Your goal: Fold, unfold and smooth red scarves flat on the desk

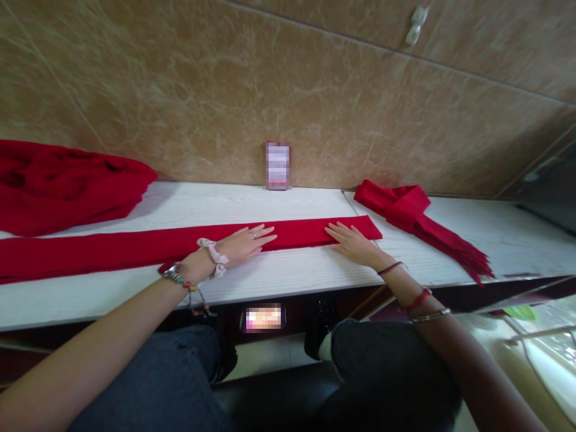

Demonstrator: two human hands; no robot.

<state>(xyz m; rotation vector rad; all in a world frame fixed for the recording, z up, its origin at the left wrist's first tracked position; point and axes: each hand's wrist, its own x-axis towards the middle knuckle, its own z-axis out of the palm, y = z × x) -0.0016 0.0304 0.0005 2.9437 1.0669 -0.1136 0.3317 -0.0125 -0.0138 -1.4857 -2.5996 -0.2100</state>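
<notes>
A long red cloth (112,249), folded into a narrow band, lies flat along the white table from the left edge of the view to right of centre. My left hand (243,245) rests on its middle, fingers spread, with a ring on one finger. Near the band's right end, my right hand (353,243) lies with its fingers apart on the cloth's front edge. To the right sits a second red cloth (407,210), folded over itself in a loop, with a fringed end pointing towards the front right.
A heap of red fabric (67,189) is at the back left of the white table (216,201). A phone (278,166) leans against the marbled wall (180,90). Another lit screen (263,317) shows below the table's front edge. A dark object (553,186) stands far right.
</notes>
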